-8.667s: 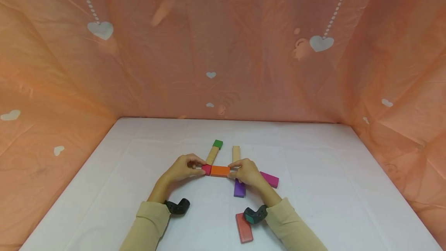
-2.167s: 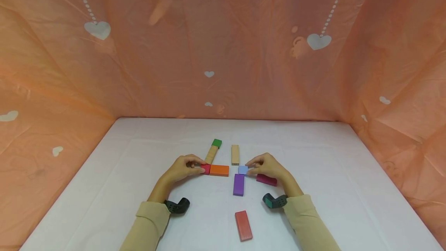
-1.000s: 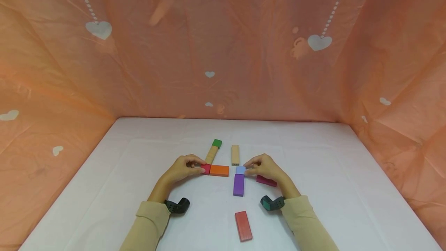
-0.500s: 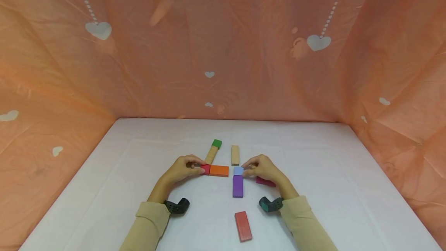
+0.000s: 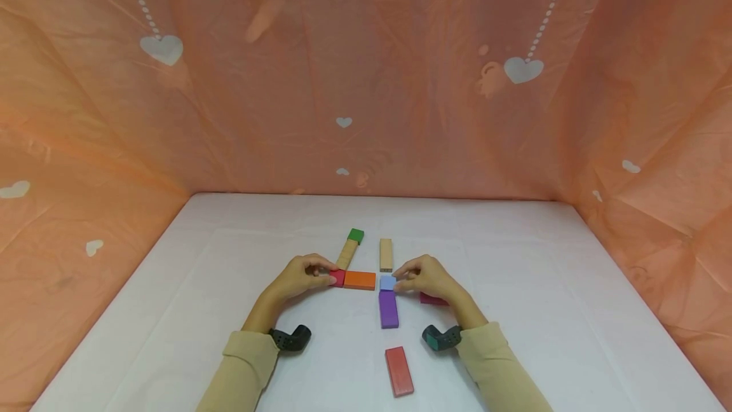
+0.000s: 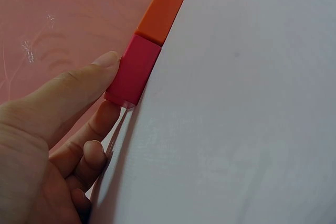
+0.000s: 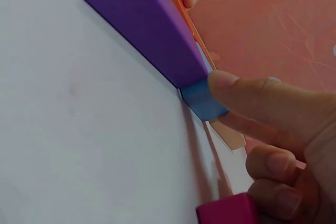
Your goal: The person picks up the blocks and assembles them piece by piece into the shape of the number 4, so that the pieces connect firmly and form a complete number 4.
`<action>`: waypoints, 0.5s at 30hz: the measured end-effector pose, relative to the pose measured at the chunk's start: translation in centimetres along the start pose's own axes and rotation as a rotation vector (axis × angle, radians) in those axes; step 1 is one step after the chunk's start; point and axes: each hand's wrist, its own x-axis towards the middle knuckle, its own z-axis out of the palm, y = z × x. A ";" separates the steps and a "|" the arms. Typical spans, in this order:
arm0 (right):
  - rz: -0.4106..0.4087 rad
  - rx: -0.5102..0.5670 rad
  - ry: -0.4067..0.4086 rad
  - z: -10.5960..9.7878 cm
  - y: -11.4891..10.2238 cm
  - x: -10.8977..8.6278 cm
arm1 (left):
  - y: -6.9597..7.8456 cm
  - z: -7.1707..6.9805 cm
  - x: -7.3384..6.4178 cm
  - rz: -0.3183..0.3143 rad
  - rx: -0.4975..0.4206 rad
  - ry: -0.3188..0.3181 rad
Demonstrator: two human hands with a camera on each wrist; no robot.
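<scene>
My left hand (image 5: 303, 274) pinches a small crimson block (image 6: 134, 72) between thumb and index finger. That block butts against the left end of an orange block (image 5: 359, 280). My right hand (image 5: 427, 277) has thumb and forefinger on a small light blue block (image 7: 202, 99), which touches the far end of a purple block (image 5: 389, 310). A narrow gap separates the orange and light blue blocks. Behind the crimson block a slanted natural wood block (image 5: 347, 253) leads to a small green block (image 5: 356, 236). Another natural wood block (image 5: 386, 254) lies just behind the light blue one.
A magenta block (image 5: 433, 299) lies under the right hand's wrist side, partly covered. Closer to me is a salmon-red block (image 5: 399, 371). All lie on a white-covered table (image 5: 171, 336), with orange cloth (image 5: 366, 81) around the back and sides.
Since earlier frames, the right hand has slid the light blue block left toward the orange block; the purple block has shifted slightly left and nearer with it. The left hand stays still.
</scene>
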 end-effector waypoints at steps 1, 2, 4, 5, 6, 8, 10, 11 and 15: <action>-0.001 0.001 0.001 0.0 0.0 0.0 | 0.0 0.0 0.0 -0.005 -0.002 0.001; -0.003 0.002 0.001 0.0 -0.1 0.0 | 0.0 0.0 0.0 -0.003 -0.002 0.001; -0.007 -0.001 0.003 0.0 -0.2 0.0 | -0.1 0.0 0.0 0.000 -0.001 -0.001; -0.009 -0.001 0.005 0.0 -0.2 0.0 | 0.0 0.0 0.0 0.002 -0.002 0.000; -0.008 -0.001 0.006 0.0 -0.2 -0.1 | 0.0 0.0 0.0 0.003 -0.002 -0.001; -0.006 -0.005 0.012 0.1 -0.4 -0.1 | 0.0 0.0 0.0 0.006 0.000 -0.002; 0.002 -0.006 0.019 0.2 -0.5 -0.1 | 0.0 0.0 0.0 0.006 0.000 -0.002; 0.007 -0.005 0.022 0.2 -0.6 -0.1 | 0.0 0.0 0.0 0.005 -0.001 -0.002; 0.016 -0.014 0.034 0.4 -0.7 0.0 | 0.1 0.0 0.0 -0.001 -0.007 -0.001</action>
